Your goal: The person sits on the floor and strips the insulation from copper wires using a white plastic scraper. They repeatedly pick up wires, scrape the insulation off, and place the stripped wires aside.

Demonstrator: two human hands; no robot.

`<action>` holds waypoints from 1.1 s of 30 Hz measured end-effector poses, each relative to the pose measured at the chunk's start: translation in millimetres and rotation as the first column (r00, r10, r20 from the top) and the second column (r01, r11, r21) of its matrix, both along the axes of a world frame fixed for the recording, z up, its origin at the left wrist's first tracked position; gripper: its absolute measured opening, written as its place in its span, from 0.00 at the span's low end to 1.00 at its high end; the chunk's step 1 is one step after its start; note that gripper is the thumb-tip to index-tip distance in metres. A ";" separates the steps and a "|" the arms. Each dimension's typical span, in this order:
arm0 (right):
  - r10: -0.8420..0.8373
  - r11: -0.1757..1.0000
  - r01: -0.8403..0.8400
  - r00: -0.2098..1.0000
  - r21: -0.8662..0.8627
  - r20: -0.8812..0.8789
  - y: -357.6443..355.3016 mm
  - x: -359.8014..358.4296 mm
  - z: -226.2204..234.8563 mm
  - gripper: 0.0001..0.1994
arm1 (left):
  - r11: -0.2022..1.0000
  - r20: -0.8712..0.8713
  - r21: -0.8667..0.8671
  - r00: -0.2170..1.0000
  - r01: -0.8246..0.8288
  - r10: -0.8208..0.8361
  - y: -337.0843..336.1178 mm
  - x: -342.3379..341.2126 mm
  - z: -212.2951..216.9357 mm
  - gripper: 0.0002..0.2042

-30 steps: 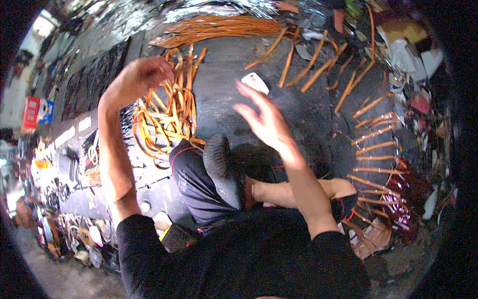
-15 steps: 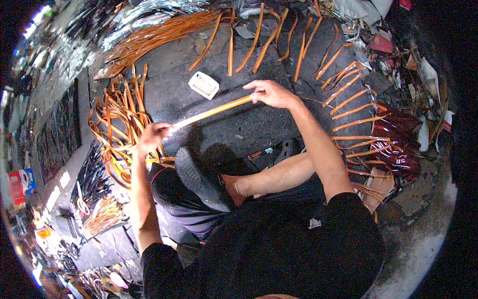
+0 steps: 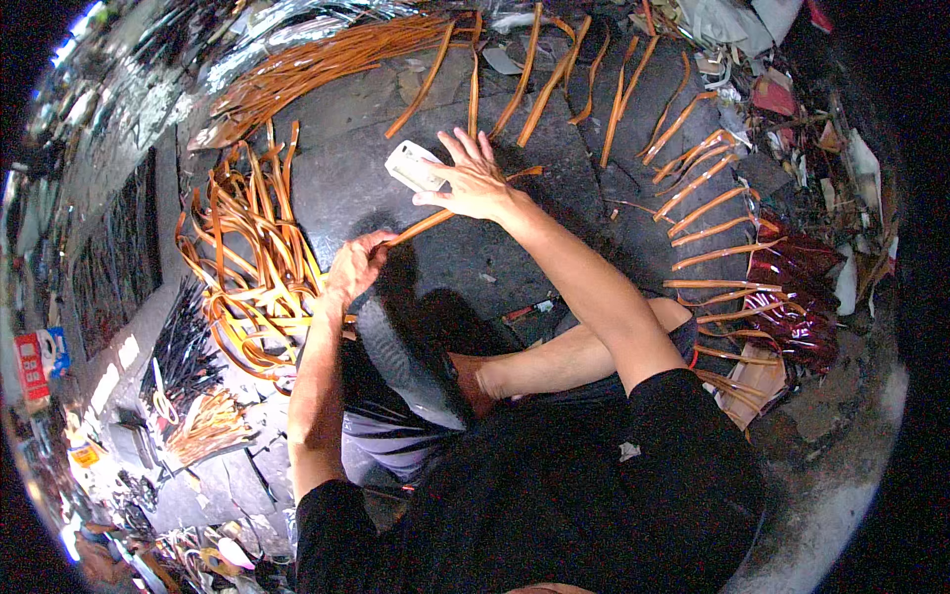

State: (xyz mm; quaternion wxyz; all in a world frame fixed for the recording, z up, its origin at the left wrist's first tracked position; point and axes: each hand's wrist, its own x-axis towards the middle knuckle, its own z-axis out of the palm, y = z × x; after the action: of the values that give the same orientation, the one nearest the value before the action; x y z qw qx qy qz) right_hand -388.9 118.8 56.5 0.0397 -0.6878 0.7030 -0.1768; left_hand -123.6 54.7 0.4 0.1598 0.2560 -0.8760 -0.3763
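Just left of the middle, my left hand (image 3: 358, 265) is closed round one end of a narrow orange-brown strip (image 3: 421, 228). The strip slants up to the right and passes beneath my right hand (image 3: 471, 184), its far end coming out beyond. My right hand hangs palm down with its fingers spread. Its thumb and fingers are beside an off-white block (image 3: 404, 166), partly covering its right side; whether they touch it I cannot tell. To the left of my left hand lies a tangled heap of similar glossy strips (image 3: 247, 238).
Orange-brown strips (image 3: 539, 99) lie spaced in an arc along the far and right side of the dark mat (image 3: 341, 148). A long bundle of thin brown strands (image 3: 317, 74) lies at the far left. Dark red glossy sheeting (image 3: 792, 287) and scraps lie right. My sandal (image 3: 396, 356) is close by.
My right hand has let go of the strip's far end, moved left and spread its fingers by the block. My left hand has moved right, still holding the strip.
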 end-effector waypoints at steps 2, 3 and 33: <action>0.021 0.998 -0.018 0.999 0.060 -0.042 -6.7 -3.7 -3.8 0.30 | 0.998 -0.055 -0.054 0.998 0.012 -0.015 3.8 -3.4 4.3 0.16; 0.031 0.996 -0.025 0.998 0.090 -0.062 -8.2 -4.9 -6.1 0.30 | 1.000 0.005 -0.029 1.000 0.006 -0.006 4.5 -4.5 6.9 0.17; -0.585 0.768 0.207 0.612 0.606 0.533 110.7 -69.2 -4.9 0.28 | 0.828 -0.079 0.557 0.989 -0.061 0.126 -17.3 25.2 -43.7 0.10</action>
State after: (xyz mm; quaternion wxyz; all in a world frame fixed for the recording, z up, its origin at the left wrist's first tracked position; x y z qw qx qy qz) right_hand -458.1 229.4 51.6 0.4308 -0.3550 0.7932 -0.2434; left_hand -98.3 37.4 -43.2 0.1463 0.3123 -0.7059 -0.6187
